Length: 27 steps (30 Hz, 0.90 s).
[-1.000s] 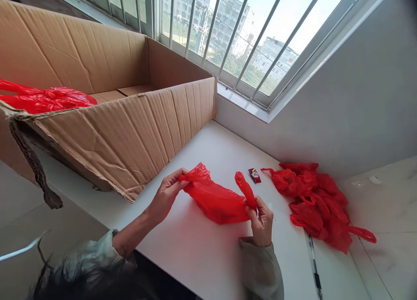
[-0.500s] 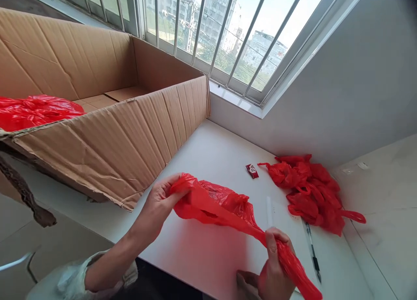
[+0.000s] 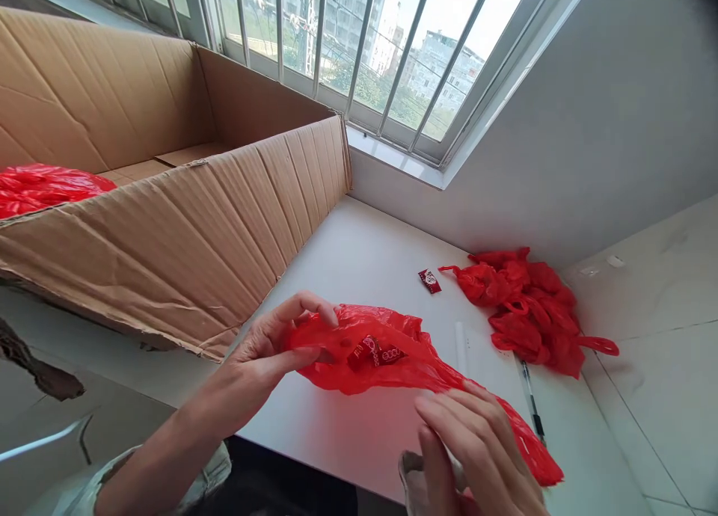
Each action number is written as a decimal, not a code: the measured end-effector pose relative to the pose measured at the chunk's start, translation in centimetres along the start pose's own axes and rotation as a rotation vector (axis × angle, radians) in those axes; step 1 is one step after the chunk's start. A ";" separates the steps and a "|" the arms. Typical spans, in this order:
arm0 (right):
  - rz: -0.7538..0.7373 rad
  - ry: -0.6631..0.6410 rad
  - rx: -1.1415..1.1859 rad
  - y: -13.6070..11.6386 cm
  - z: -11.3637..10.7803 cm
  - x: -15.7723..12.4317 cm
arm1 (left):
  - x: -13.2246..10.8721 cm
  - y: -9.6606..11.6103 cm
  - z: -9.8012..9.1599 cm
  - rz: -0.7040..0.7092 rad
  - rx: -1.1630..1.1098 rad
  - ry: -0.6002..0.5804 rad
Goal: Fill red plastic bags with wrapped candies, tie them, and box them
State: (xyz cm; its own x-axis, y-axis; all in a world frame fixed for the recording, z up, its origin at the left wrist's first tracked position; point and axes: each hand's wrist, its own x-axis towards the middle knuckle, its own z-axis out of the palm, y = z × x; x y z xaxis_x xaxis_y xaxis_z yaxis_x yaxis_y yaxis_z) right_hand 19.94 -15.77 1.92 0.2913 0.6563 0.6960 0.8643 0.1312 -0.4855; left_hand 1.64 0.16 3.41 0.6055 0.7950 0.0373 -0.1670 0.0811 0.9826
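In the head view a red plastic bag (image 3: 348,378) lies stretched across the white table, its mouth parted. Small dark-red packets with white print (image 3: 373,354) show inside it. My left hand (image 3: 277,344) grips the bag's left end, thumb at the near rim and index finger raised apart above it. My right hand (image 3: 476,449) is over the bag's narrow right part, fingers stretched out and thumb apart, with no firm grip on it. Another small dark-red packet (image 3: 430,280) lies on the table beyond the bag.
A large cardboard box (image 3: 185,239) stands at the left with a red plastic bundle (image 3: 50,187) inside. Crumpled red bags (image 3: 527,306) lie by the wall at the right. A pen (image 3: 532,404) is below them. A barred window (image 3: 359,67) is behind.
My right hand has let go of the twisted bag and its fingers have straightened. The bag's mouth has widened at my left hand, so the packets inside now show. The view has shifted slightly.
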 end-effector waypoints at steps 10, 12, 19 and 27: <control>0.084 -0.370 -0.514 6.9 1.4 -0.3 | 0.0 0.8 -1.7 0.004 0.099 0.066; 0.062 -0.423 -0.547 7.0 0.6 -0.5 | 0.2 0.8 -1.8 0.093 0.256 0.081; 0.014 -0.493 -0.518 6.3 0.1 0.8 | -1.3 2.0 -0.1 0.509 0.961 0.195; 0.095 -0.667 -0.614 4.5 0.7 1.0 | -0.7 1.2 5.2 0.946 1.384 -0.158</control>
State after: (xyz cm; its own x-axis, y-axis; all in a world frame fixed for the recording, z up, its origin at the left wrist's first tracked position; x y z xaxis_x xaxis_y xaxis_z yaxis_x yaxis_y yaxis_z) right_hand 23.83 -13.95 0.08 0.2397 0.9628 0.1246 0.9708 -0.2385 -0.0246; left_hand 5.10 -3.41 5.55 0.7805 0.1811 0.5983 0.2170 -0.9761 0.0124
